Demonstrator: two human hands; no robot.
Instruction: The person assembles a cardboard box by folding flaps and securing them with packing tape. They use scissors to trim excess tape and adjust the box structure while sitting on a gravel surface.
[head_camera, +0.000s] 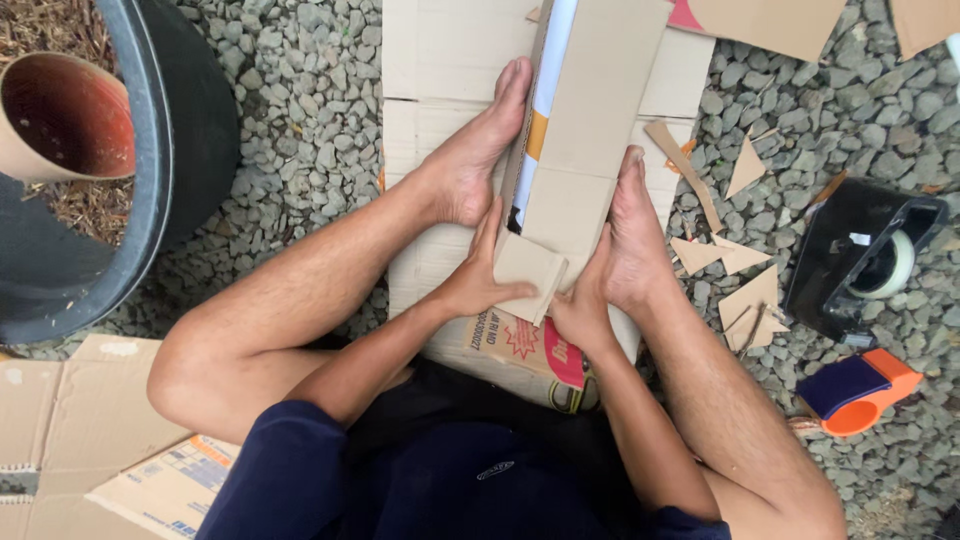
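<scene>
Cardboard flap — plain brown, folded, creased

Brown cardboard flap bent at end of long cardboard piece, lying flat.
</scene>
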